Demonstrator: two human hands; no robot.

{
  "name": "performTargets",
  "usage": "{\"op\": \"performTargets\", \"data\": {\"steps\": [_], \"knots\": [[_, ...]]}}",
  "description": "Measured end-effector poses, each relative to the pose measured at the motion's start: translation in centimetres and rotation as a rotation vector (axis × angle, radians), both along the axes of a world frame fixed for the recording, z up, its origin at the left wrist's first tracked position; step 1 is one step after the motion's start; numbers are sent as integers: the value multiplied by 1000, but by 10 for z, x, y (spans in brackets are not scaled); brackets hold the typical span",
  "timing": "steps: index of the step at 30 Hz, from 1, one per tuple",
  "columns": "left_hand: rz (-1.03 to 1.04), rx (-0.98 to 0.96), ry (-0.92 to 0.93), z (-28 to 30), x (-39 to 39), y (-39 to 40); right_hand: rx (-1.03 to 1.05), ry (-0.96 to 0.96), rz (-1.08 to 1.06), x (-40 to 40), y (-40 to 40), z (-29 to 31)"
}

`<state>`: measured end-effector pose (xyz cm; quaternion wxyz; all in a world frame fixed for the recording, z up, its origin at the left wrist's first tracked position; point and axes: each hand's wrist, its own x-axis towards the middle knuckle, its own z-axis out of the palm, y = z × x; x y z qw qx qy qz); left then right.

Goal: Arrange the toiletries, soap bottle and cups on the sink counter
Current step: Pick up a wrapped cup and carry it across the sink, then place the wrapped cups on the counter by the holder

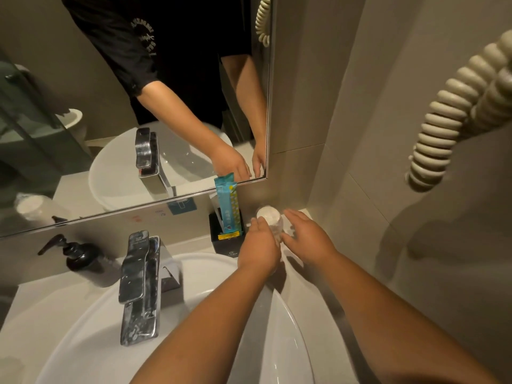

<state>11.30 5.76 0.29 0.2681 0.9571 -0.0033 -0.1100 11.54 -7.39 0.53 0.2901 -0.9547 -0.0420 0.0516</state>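
Note:
A clear cup [269, 217] with a white top stands on the counter's back right corner, beside the wall. My left hand [259, 245] grips its left side, fingers curled round it. My right hand [307, 236] lies just right of the cup with fingers stretched out, the tips at its side. Left of the cup, a black holder box [225, 245] carries a teal toiletry packet [228, 209] standing upright. The black pump soap bottle [81, 257] stands at the counter's back left, far from both hands.
A chrome faucet [141, 278] rises behind the white basin [83, 342], which fills the front. The mirror [110, 106] spans the back wall. A coiled cream cord [454, 115] hangs on the right wall, above the counter corner.

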Motion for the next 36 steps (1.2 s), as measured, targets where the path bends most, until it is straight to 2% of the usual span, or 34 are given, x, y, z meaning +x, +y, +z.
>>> {"op": "performTargets", "data": {"steps": [4, 7, 11, 17, 26, 29, 36], "knots": [[-209, 242, -163, 13, -28, 10, -180, -56, 44, -30, -5, 9], [-292, 387, -258, 30, -63, 21, -296, -65, 77, -61, -3, 18], [-315, 435, -278, 43, -116, 42, -406, -49, 125, -109, 10, 30], [-298, 480, -259, 41, -185, 89, -417, -44, 201, -173, 50, 41], [-16, 445, -276, 49, -300, 217, -368, -129, 394, -257, 171, 44], [156, 445, -256, 55, -340, 276, -331, -167, 452, -280, 228, 50], [385, 518, -193, 64, -384, 387, -267, -189, 609, -290, 338, 58]]}}
